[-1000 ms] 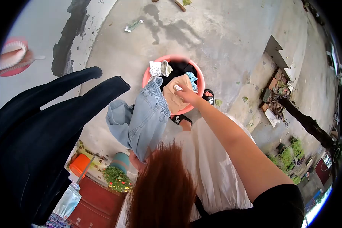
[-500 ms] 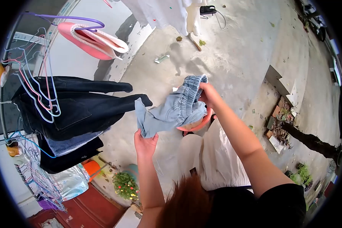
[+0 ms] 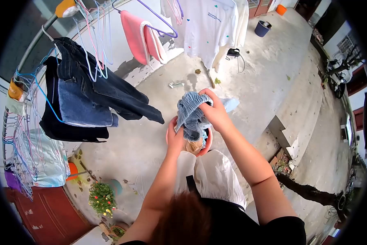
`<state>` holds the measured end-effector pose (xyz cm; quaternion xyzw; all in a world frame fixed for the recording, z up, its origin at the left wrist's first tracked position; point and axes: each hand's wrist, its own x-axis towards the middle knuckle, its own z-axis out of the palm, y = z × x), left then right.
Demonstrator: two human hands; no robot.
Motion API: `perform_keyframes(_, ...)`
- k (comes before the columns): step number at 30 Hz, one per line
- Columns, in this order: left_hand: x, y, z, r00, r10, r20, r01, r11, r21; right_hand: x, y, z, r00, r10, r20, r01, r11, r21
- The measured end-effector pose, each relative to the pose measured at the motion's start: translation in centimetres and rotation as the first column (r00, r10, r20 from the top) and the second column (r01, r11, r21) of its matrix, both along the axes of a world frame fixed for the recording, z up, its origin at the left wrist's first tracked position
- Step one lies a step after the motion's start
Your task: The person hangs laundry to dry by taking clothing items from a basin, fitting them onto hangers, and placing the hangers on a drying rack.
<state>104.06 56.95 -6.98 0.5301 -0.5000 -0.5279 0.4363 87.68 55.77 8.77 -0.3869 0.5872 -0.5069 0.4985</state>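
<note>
Light blue denim pants (image 3: 191, 110) with a gathered elastic waistband hang bunched in front of me. My right hand (image 3: 214, 112) is closed on the waistband at its right side. At the lower left edge of the same pants, my left hand (image 3: 175, 134) grips the cloth, its fingers partly hidden by the folds. One pale blue part of the pants sticks out to the right beyond my right wrist. Directly below is an orange-pink basin (image 3: 209, 143) with more cloth inside, partly covered by the pants.
On the left, dark jeans (image 3: 106, 85), a blue-grey towel (image 3: 79, 105) and many hangers (image 3: 22, 151) hang from a metal rack. A pink cloth (image 3: 135, 38) and white shirt (image 3: 212, 28) hang ahead. A flower pot (image 3: 116, 187) stands lower left; a dark bucket (image 3: 263, 28) stands farther off.
My left hand has moved from the far end of the pants up to the waistband area. The pants have gone from stretched sideways to bunched between both hands, and the view has shifted.
</note>
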Motion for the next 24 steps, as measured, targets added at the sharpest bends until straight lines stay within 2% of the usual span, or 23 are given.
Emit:
perform_keyframes(1, 0.2, 0.4, 3.3, 0.999, 0.04, -0.016, -0.04, 0.999, 0.023, -0.6, -0.1, 0.2, 0.999, -0.04, -0.031, 0.039, 0.999, -0.027)
perform_keyframes(2, 0.9, 0.2, 2.9, 0.991, 0.045, 0.128, -0.039, 0.998, -0.049, -1.5, -0.1, 0.9, 0.988, -0.055, -0.147, 0.037, 0.992, -0.123)
perform_keyframes(3, 1.9, 0.0, 2.5, 0.961, 0.06, 0.271, -0.03, 0.993, -0.115, -2.7, -0.5, 0.7, 0.924, -0.109, -0.367, 0.019, 0.971, -0.24)
perform_keyframes(4, 2.7, -0.2, 3.9, 0.962, 0.033, 0.27, 0.002, 0.992, -0.126, -3.4, -0.5, 1.6, 0.861, -0.135, -0.491, 0.008, 0.968, -0.251)
perform_keyframes(5, 3.7, -0.4, 5.3, 0.873, -0.018, 0.487, 0.076, 0.992, -0.1, -4.0, -0.4, 2.4, 0.78, -0.164, -0.603, -0.001, 0.965, -0.264)
perform_keyframes(7, 6.0, -1.0, 7.2, 0.544, -0.126, 0.829, 0.2, 0.98, 0.017, -6.5, -1.1, 1.1, 0.589, -0.106, -0.801, -0.077, 0.979, -0.187)
perform_keyframes(8, 7.6, -2.1, 7.2, 0.568, -0.294, 0.769, 0.193, 0.956, 0.222, -7.2, -1.1, 0.8, 0.477, -0.078, -0.876, -0.101, 0.985, -0.142)
perform_keyframes(9, 8.5, -3.4, 7.3, 0.592, -0.446, 0.671, 0.196, 0.888, 0.417, -7.2, -0.7, 1.3, 0.425, -0.027, -0.905, -0.133, 0.987, -0.092)
perform_keyframes(10, 8.7, -3.6, 10.7, 0.639, -0.534, 0.553, 0.218, 0.816, 0.536, -7.1, -0.2, 1.9, 0.371, 0.021, -0.928, -0.163, 0.986, -0.043)
perform_keyframes(11, 9.1, -3.3, 12.8, 0.679, -0.453, 0.577, 0.21, 0.874, 0.439, -6.8, -0.3, 2.7, 0.313, 0.057, -0.948, -0.192, 0.981, -0.004)
perform_keyframes(12, 9.4, -3.2, 14.7, 0.719, -0.362, 0.593, 0.193, 0.924, 0.33, -6.4, -0.1, 3.3, 0.379, 0.033, -0.925, -0.232, 0.971, -0.061)
perform_keyframes(13, 9.8, -2.9, 16.4, 0.756, -0.268, 0.597, 0.167, 0.961, 0.22, -5.3, 0.6, 5.0, 0.5, 0.011, -0.866, -0.216, 0.97, -0.112)
perform_keyframes(15, 10.5, -1.3, 19.9, 0.863, -0.087, 0.497, 0.118, 0.993, -0.03, -3.6, 2.4, 8.0, 0.728, -0.123, -0.674, -0.189, 0.91, -0.37)
perform_keyframes(16, 10.7, -0.4, 20.5, 0.902, -0.014, 0.431, 0.084, 0.986, -0.145, -3.2, 3.1, 8.3, 0.724, -0.175, -0.667, -0.191, 0.878, -0.439)
perform_keyframes(17, 11.2, -0.1, 19.5, 0.888, -0.039, 0.458, 0.123, 0.98, -0.156, -2.9, 3.8, 8.4, 0.72, -0.226, -0.657, -0.193, 0.843, -0.502)
perform_keyframes(18, 11.9, -0.3, 17.1, 0.872, -0.064, 0.485, 0.163, 0.973, -0.165, -2.7, 3.4, 5.9, 0.679, -0.275, -0.68, -0.238, 0.794, -0.559)
perform_keyframes(19, 13.0, -0.3, 13.9, 0.851, -0.093, 0.516, 0.207, 0.964, -0.169, -2.1, 3.0, 4.2, 0.534, -0.153, -0.831, -0.355, 0.852, -0.385)
perform_keyframes(20, 14.4, -0.7, 9.2, 0.609, -0.008, 0.793, 0.232, 0.958, -0.168, -3.2, 1.8, -0.2, 0.329, 0.123, -0.936, -0.455, 0.89, -0.043)
perform_keyframes(21, 14.6, -0.1, 8.4, 0.663, -0.12, 0.739, 0.17, 0.985, 0.008, -3.4, 1.0, -3.2, 0.311, 0.422, -0.852, -0.375, 0.878, 0.298)
perform_keyframes(23, 15.4, -1.6, 8.6, 0.777, -0.259, 0.574, 0.073, 0.942, 0.327, -2.7, -0.3, -5.2, 0.281, 0.437, -0.854, -0.404, 0.861, 0.308)
perform_keyframes(24, 15.6, -2.3, 7.9, 0.876, -0.147, 0.459, 0.021, 0.963, 0.269, -1.8, -1.1, -4.4, 0.29, 0.414, -0.863, -0.454, 0.853, 0.257)
